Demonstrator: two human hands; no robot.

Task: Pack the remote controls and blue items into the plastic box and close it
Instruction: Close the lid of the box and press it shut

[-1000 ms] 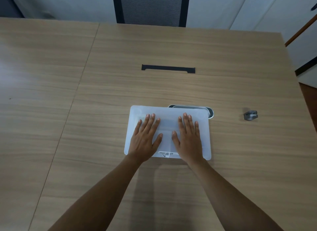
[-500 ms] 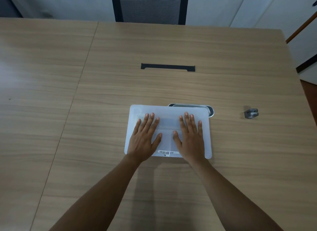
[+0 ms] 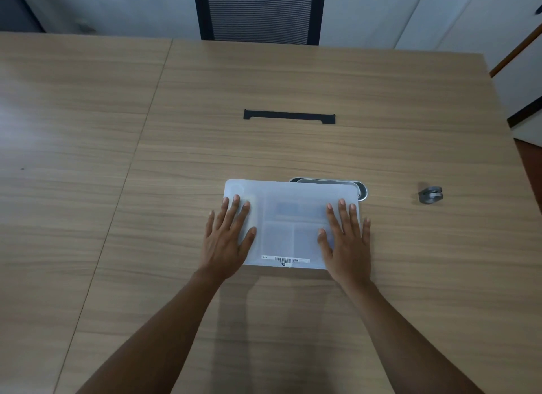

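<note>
Frosted plastic box [image 3: 291, 217] lies lid-on near the middle of the wooden worktop [image 3: 293, 80], faint blue shapes inside — probably the packed items. Both hands lie flat, fingers spread, gripping nothing: left hand [image 3: 227, 241] on the lid's left end, right hand [image 3: 347, 244] on its right end. A metal tray [image 3: 362, 190] peeks out behind — a small grey object [image 3: 430, 195] sits well apart.

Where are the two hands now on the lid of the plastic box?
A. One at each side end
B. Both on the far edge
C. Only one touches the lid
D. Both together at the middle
A: the left hand lies flat at the lid's left end and the right hand at its right end, the middle bare between them.
</note>
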